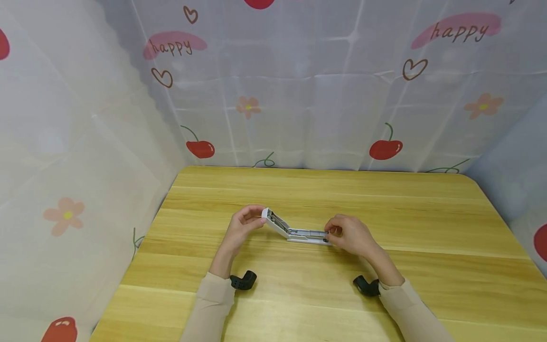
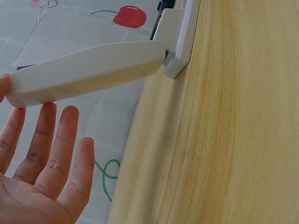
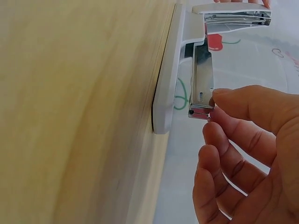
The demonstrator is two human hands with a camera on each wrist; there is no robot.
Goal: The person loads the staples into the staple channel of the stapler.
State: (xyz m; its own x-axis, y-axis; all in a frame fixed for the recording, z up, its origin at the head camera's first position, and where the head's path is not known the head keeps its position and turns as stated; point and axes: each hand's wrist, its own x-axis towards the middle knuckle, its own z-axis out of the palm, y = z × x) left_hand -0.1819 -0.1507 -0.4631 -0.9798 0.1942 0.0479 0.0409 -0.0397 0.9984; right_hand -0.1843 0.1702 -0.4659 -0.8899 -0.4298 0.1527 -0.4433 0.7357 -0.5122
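A white stapler (image 1: 308, 241) lies on the table, its top arm swung up and back toward the left. The left hand (image 1: 239, 228) pinches the raised end of that top arm (image 2: 93, 70), thumb on one side and fingertips on the other. Its remaining fingers are spread beneath it in the left wrist view. At the opposite end, the right hand (image 1: 352, 235) has its thumb and forefinger at the front tip of the metal staple magazine (image 3: 202, 77). That magazine stands apart from the white base (image 3: 169, 84). Staples inside the magazine are not visible.
The stapler and hands are over the middle of a wooden table (image 1: 299, 294). Behind and at the sides hangs a pale curtain (image 1: 307, 109) printed with cherries, flowers and hearts. A black wrist camera (image 1: 243, 280) sits at the left cuff, another wrist camera (image 1: 366, 286) at the right.
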